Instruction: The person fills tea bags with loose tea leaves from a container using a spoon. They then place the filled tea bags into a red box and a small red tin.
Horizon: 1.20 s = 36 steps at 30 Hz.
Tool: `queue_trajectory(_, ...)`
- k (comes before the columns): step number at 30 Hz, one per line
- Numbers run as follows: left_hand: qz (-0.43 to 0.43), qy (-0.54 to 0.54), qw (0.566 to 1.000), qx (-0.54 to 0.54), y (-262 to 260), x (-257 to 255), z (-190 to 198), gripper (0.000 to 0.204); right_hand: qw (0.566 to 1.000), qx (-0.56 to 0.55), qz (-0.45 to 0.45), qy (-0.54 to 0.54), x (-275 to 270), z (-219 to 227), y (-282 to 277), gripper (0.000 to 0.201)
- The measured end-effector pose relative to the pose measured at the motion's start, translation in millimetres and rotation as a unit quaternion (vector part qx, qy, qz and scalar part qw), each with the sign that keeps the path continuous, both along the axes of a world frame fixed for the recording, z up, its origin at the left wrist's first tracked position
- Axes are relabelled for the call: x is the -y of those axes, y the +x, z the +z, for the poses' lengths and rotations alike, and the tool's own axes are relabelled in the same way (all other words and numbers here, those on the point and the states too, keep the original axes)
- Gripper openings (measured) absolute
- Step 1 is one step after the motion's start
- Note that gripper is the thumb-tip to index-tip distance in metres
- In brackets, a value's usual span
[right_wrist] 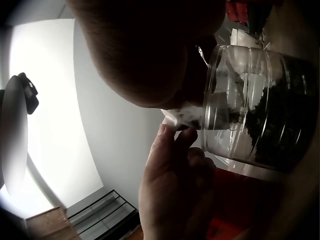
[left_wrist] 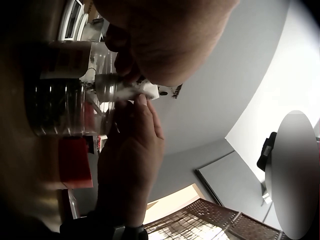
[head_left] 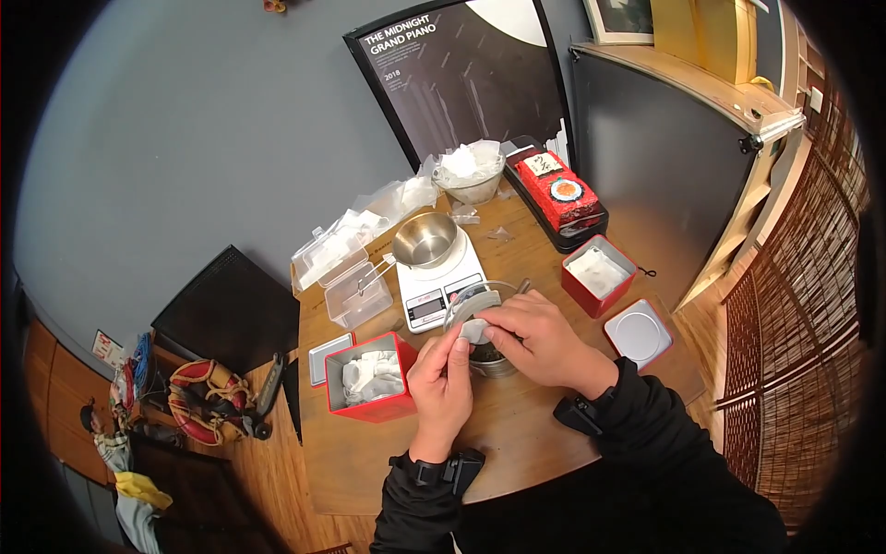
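"Where is the white pouch (head_left: 474, 331) held?"

"At the mouth of the jar (right_wrist: 285, 115), pinched in nearly closed grips between left hand (head_left: 445, 388) and right hand (head_left: 544, 343); neither is clearly nearer. Its length is seemingly pointed downward."

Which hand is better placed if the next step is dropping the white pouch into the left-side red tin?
Probably the left hand. It already pinches the white pouch and is right beside that red tin; the right hand would have to reach across it.
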<state>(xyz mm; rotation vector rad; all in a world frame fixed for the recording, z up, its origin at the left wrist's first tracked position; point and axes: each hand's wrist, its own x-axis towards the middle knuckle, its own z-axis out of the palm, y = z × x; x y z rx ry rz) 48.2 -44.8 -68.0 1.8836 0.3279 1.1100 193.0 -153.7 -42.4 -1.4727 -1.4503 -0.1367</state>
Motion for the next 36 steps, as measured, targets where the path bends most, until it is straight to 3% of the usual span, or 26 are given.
queue_trajectory(4, 0.008, -0.040, 0.999, -0.004, 0, 4, 4, 0.023, 1.000, -0.011, 0.001, 0.001, 1, 2, -4, 0.019)
queue_trajectory(14, 0.004, -0.026, 1.000, -0.002, 0, 2, 2, 0.023, 0.999, -0.021, -0.016, 0.022, -1, 1, -4, 0.012)
queue_trajectory(17, 0.003, -0.101, 0.995, -0.001, -2, 3, 0, 0.024, 0.998, -0.045, -0.031, 0.023, 0, 1, -3, 0.012)
queue_trajectory(25, 0.022, 0.000, 1.000, 0.006, 3, 2, -1, 0.017, 0.999, -0.031, -0.002, 0.018, -1, -1, -5, 0.014)
queue_trajectory(36, 0.038, 0.031, 0.999, -0.007, 3, 4, 5, 0.013, 0.999, -0.015, -0.019, 0.031, -2, -1, -5, 0.014)
